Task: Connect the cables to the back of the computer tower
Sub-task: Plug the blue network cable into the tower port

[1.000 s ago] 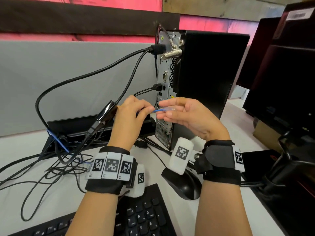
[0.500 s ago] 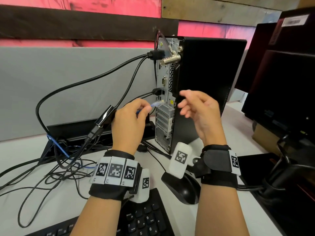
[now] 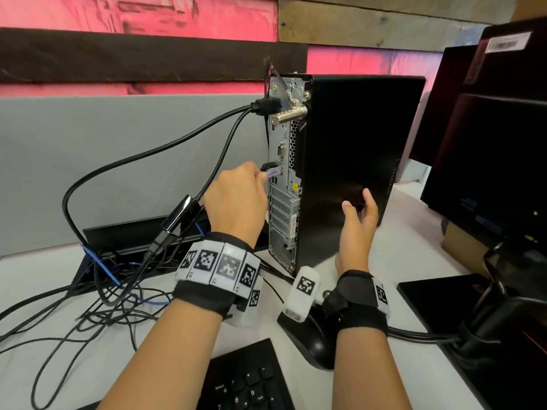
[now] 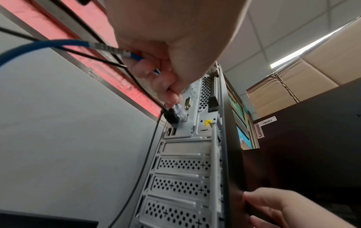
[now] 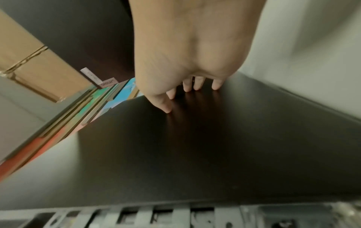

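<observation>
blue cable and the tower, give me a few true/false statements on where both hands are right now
1. The left hand pinches the blue cable behind its clear plug. True.
2. The right hand holds a black cable. False: it holds nothing; its straight fingers touch the tower's black side panel.
3. The clear plug is at the tower's rear panel. True.
4. The top black plug lies loose on the desk. False: it sits in the rear panel.

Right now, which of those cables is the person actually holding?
The blue cable with the clear plug, pinched by the left hand at the tower's back. The black cables hang untouched.
</observation>
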`<state>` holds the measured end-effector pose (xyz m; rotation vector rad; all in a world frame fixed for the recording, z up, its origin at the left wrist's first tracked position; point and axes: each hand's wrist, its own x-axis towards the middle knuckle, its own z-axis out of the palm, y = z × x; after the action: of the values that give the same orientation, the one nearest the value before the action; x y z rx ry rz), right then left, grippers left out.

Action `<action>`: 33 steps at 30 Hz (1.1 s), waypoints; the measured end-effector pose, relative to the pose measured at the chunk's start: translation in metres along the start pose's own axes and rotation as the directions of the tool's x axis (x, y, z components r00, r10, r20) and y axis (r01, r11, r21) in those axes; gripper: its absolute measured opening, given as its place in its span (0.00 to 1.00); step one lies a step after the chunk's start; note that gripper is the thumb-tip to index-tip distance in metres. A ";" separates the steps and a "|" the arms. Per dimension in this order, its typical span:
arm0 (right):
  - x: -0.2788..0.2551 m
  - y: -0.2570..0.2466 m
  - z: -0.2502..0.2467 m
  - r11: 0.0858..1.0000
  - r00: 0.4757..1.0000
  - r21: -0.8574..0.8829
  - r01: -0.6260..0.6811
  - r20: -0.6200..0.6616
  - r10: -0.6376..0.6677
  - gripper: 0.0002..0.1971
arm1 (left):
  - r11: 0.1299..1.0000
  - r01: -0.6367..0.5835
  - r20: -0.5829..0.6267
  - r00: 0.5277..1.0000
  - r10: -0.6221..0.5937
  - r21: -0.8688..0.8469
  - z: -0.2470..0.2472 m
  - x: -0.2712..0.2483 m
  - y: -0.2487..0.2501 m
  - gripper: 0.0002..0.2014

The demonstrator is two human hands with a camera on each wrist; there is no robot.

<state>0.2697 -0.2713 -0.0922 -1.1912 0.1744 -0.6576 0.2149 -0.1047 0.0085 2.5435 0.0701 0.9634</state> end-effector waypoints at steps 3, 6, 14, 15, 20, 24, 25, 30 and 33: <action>-0.001 0.011 -0.005 0.998 0.998 0.043 -0.050 -0.021 0.051 0.25 | 0.999 -0.018 0.022 1.000 0.017 0.041 0.000 0.001 0.003 0.14; -0.003 0.019 -0.004 0.997 0.997 0.052 -0.066 -0.047 0.068 0.26 | 1.000 -0.013 0.031 0.999 0.013 0.017 -0.001 0.002 0.003 0.14; 0.001 0.026 -0.002 0.997 0.996 0.045 -0.069 -0.046 0.071 0.27 | 0.995 -0.045 0.040 0.998 0.041 0.092 0.004 0.007 0.005 0.15; 0.001 0.026 -0.002 0.997 0.996 0.045 -0.070 -0.046 0.072 0.27 | 0.994 -0.046 0.040 0.998 0.043 0.097 0.004 0.007 0.005 0.15; 0.002 0.028 -0.003 0.996 0.996 0.041 -0.074 -0.051 0.076 0.27 | 0.991 -0.050 0.035 0.998 0.046 0.121 0.004 0.007 0.005 0.15; 0.002 0.027 -0.003 0.996 0.995 0.039 -0.078 -0.054 0.080 0.27 | 0.989 -0.065 0.043 0.997 0.059 0.132 0.004 0.007 0.006 0.15; 0.001 0.027 -0.003 0.996 0.995 0.039 -0.078 -0.054 0.080 0.27 | 0.989 -0.066 0.043 0.997 0.061 0.131 0.004 0.007 0.007 0.15; -0.001 0.026 -0.001 0.996 0.995 0.037 -0.079 -0.065 0.081 0.27 | 0.992 -0.071 0.025 0.997 0.068 0.101 0.005 0.007 0.007 0.15; -0.002 0.027 -0.001 0.996 0.994 0.037 -0.079 -0.071 0.082 0.27 | 0.992 -0.077 0.031 0.997 0.075 0.104 0.005 0.006 0.008 0.15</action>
<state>0.2786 -0.2653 -0.1171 -1.1225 0.2694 -0.6310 0.2224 -0.1123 0.0120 2.6721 0.0164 0.9776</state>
